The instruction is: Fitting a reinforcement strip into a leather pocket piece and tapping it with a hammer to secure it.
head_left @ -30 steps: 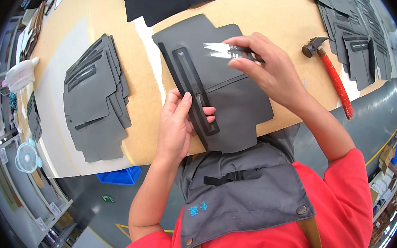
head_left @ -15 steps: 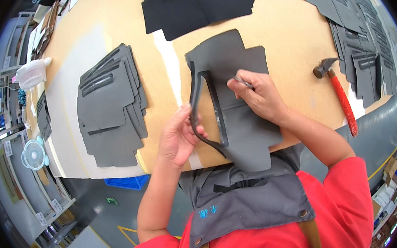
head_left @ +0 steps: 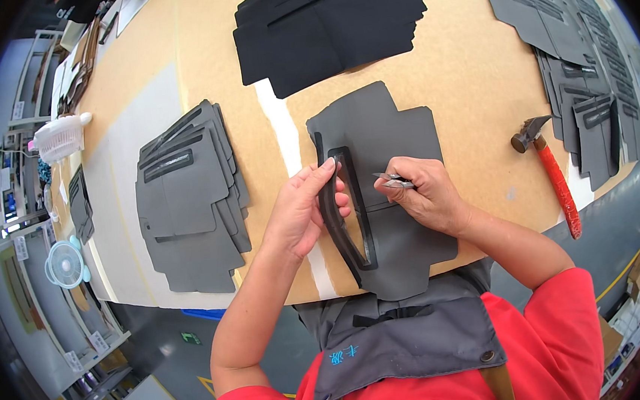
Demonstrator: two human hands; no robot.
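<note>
A dark grey sheet panel (head_left: 405, 137) with a long cut-out slot lies at the near edge of the table. My left hand (head_left: 300, 210) pinches the panel's raised left edge strip, thumb on top and fingers curled underneath, beside the slot. A black band (head_left: 364, 219) frames the slot, and tan tabletop shows through it. My right hand (head_left: 434, 197) is closed around small metal snips (head_left: 395, 181), their two pointed blades apart and directed left over the panel, short of the slot.
A stack of black panels (head_left: 329, 34) lies beyond, and grey slotted panels (head_left: 185, 203) are piled at left. More grey panels (head_left: 538, 10) overlap at far right. A hammer (head_left: 550, 167) with a red handle rests near them. A small fan (head_left: 66, 263) stands off the left edge.
My left hand has shifted up along the edge strip, and the strip is less bowed. The snips' blades now show spread apart. The table and its contents sit lower in view.
</note>
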